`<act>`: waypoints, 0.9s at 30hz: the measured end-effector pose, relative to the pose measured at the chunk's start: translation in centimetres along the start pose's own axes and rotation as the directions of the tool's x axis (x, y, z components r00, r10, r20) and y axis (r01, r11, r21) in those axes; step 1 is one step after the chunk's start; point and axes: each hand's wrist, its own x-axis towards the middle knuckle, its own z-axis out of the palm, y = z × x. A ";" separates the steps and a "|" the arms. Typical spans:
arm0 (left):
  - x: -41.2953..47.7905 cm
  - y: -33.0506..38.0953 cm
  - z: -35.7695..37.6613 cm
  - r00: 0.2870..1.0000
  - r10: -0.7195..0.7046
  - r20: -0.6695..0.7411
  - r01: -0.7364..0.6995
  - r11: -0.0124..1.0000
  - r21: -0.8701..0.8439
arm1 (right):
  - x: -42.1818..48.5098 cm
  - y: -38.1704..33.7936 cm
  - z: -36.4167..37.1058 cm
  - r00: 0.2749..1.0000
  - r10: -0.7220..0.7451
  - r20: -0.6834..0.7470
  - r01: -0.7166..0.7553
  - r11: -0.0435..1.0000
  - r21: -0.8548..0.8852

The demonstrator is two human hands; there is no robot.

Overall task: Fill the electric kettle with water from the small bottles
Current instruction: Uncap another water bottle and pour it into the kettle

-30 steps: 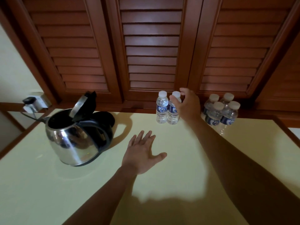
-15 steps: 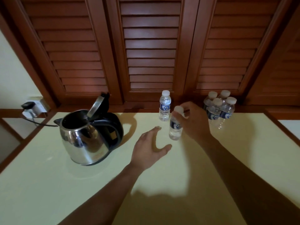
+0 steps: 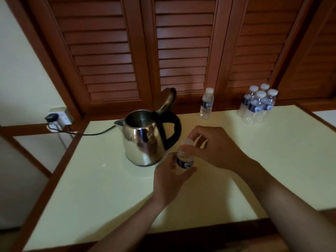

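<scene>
Over the near middle of the pale table [image 3: 109, 188], the left hand [image 3: 171, 179] curls its fingers and thumb round the lower body of 1 small bottle [image 3: 184, 158], holding it upright. The right hand [image 3: 218, 150], at 3 o'clock of the bottle, pinches its white cap [image 3: 187, 142] with curled fingertips; blur hides whether the cap is loosened. At 10 o'clock from this bottle, just beside it, the steel kettle [image 3: 143, 142] stands on the table with its lid [image 3: 168, 100] tipped up, its black handle facing the hands and its spout pointing to 9 o'clock. Its inside is too dark to show a water level. Farther back, at 12 o'clock, a lone capped bottle [image 3: 206, 104] stands near the table's far edge. At 2 o'clock, 4 capped bottles [image 3: 258, 106] stand clustered together. A black cord [image 3: 94, 132] runs from the kettle toward 9 o'clock to a wall plug [image 3: 51, 117]. Brown louvred doors [image 3: 181, 51] fill the background.
</scene>
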 end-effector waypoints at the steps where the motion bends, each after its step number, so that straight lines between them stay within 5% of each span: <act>1: -0.6 -0.7 -1.4 1.000 0.012 -0.006 -0.012 1.000 0.005 | 0.0 -1.4 1.0 1.000 -0.004 -0.002 0.004 0.998 -0.056; 8: -3.1 -4.7 -10.2 0.999 0.023 -0.025 -0.022 0.999 0.040 | 1.0 -10.1 8.6 0.998 -0.049 -0.036 0.029 0.908 -0.419; 13: -2.9 -6.2 -14.1 1.000 0.015 -0.011 -0.014 0.995 0.103 | 2.5 -13.5 11.0 0.987 -0.057 0.148 0.111 0.914 -0.390; 17: -2.9 -6.6 -15.3 1.000 -0.009 0.010 0.008 0.995 0.096 | 3.3 -14.5 11.0 0.913 -0.223 0.342 0.371 0.802 -0.468; 22: -3.1 -6.8 -15.5 0.999 -0.033 0.023 0.031 0.998 0.062 | 3.7 -15.4 10.1 0.949 -0.097 0.298 0.209 0.906 -0.369; 27: -3.0 -6.6 -15.6 0.998 -0.051 0.021 0.050 0.997 0.065 | 4.1 -15.5 10.9 0.983 -0.043 0.177 0.140 0.800 -0.583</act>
